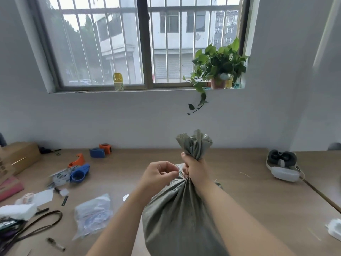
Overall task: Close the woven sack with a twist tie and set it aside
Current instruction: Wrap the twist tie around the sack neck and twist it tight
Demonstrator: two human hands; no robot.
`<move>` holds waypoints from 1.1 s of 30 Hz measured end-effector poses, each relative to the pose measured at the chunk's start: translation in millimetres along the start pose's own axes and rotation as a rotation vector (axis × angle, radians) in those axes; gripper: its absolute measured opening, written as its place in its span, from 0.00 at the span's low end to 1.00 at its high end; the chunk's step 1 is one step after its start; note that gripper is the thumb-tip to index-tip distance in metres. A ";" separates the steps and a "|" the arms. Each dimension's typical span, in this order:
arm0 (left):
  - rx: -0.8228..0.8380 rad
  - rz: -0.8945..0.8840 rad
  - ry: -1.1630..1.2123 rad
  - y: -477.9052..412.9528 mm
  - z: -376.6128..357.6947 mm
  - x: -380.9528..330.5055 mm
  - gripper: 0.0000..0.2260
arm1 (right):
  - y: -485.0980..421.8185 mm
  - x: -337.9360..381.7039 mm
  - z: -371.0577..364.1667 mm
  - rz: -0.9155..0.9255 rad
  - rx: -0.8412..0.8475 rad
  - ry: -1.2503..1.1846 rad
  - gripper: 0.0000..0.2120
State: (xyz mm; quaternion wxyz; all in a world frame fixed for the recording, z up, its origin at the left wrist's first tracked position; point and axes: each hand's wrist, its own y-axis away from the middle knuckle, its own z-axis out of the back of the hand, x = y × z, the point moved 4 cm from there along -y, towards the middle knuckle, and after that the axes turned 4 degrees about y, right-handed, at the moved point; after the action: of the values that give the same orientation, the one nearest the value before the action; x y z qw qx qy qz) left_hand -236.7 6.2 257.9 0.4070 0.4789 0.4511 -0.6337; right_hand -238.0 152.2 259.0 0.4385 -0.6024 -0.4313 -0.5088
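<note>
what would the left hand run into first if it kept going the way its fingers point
The left hand points right, toward the gathered neck of the woven sack just below the right hand. It would most likely meet that bunched fabric first; its fingers look almost on it already.

A grey-green woven sack (180,215) stands upright near the front edge of the wooden surface (249,191), full and rounded. Its neck is gathered tight into a bunch, with the loose mouth fanning out above. No tie is clearly visible.
</note>
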 end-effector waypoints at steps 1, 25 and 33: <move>0.004 -0.011 -0.034 0.4 -2.1 -0.6 0.06 | -1.8 -1.5 0.5 -0.026 0.023 -0.039 0.17; 0.458 0.000 0.153 -7.6 -45.0 -11.6 0.12 | 9.8 -0.3 5.3 -0.080 0.110 -0.129 0.12; 0.220 -0.172 -0.022 -17.9 -43.5 -4.6 0.05 | 13.6 6.1 8.6 -0.023 0.223 -0.037 0.07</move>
State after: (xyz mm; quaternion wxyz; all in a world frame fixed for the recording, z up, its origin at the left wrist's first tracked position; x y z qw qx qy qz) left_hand -242.2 53.0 259.8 0.3010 0.4733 0.4138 -0.7171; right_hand -222.1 157.6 263.0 0.4890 -0.5543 -0.5000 -0.4514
